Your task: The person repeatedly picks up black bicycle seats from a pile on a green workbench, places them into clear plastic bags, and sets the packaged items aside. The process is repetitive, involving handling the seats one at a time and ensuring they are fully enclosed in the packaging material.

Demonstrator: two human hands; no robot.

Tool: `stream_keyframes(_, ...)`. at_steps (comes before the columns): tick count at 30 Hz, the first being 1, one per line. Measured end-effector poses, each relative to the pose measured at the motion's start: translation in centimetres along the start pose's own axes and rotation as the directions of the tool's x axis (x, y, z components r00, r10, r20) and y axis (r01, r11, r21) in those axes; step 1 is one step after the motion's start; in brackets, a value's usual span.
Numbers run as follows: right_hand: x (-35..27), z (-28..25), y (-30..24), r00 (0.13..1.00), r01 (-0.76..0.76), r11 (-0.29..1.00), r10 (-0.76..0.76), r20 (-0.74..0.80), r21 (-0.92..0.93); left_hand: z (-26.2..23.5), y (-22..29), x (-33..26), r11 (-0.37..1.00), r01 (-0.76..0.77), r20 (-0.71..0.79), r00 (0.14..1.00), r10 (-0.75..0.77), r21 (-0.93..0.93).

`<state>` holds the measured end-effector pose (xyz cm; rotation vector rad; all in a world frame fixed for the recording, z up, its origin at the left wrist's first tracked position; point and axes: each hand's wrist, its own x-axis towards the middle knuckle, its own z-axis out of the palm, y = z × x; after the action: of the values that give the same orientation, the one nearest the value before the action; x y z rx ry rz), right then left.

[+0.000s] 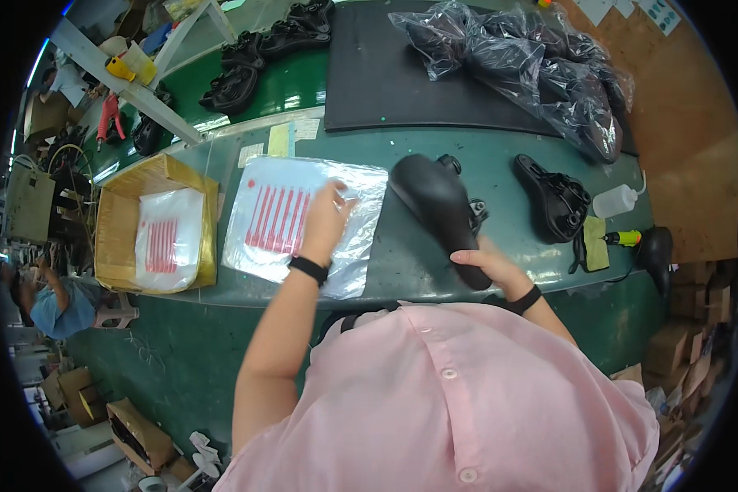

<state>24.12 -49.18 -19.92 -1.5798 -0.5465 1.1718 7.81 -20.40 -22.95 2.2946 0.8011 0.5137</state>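
The bare left hand [328,217] is blurred over flat, clear plastic bags with red printed stripes [275,209]; its fingers curl, but whether they pinch the film is impossible to make out. The bare right hand [490,262] grips the smooth black bicycle saddle [435,197] by its narrow nose, the thumb on top and the other fingers hidden behind. The saddle is just above or on the bench, to the right of the bags, its underside mostly out of sight (bits of metal and black fittings peep past its right edge). A pink buttoned shirt [435,394] blocks the lower middle of the view.

The green workbench [398,266] bends toward the rim, with a green floor [180,353] below it. At far left, a co-worker in blue [61,307] is small and indistinct, near the dark border.

A pale metal frame [131,78] crosses in front of the upper-left area, where more black saddles [295,37] line up. On a flat black mat [369,82] lie dark shapes in glossy clear plastic [533,82], blurred by glare. Another black saddle, underside up [553,201], sits near a white squeeze bottle [615,201] and a folded yellow-green cloth [596,246]. A yellow-brown box [207,246] at left contains another striped bag [166,238].
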Motion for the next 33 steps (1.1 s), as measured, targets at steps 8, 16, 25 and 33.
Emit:
stream_keyframes(8,0.9,-3.5,3.6,0.924,-0.243,0.627,-0.084,-0.374,-0.740,7.7,-3.6,-5.1,0.957,0.111,0.075,0.988,-0.135,0.268)
stream_keyframes(16,4.2,-1.9,7.4,0.977,-0.201,0.911,0.212,0.009,0.361,4.2,-6.8,-3.4,0.787,0.535,0.404,0.822,-0.401,-0.308)
stream_keyframes(25,8.6,6.5,-2.3,0.976,-0.170,0.834,0.070,0.205,0.526,0.3,-6.5,-3.2,0.885,0.327,0.106,0.945,-0.309,-0.331)
stream_keyframes(33,17.0,15.1,-1.3,0.958,-0.251,0.786,0.119,0.261,0.565,-0.5,-5.7,-1.0,0.902,0.400,0.242,0.902,-0.358,-0.160)
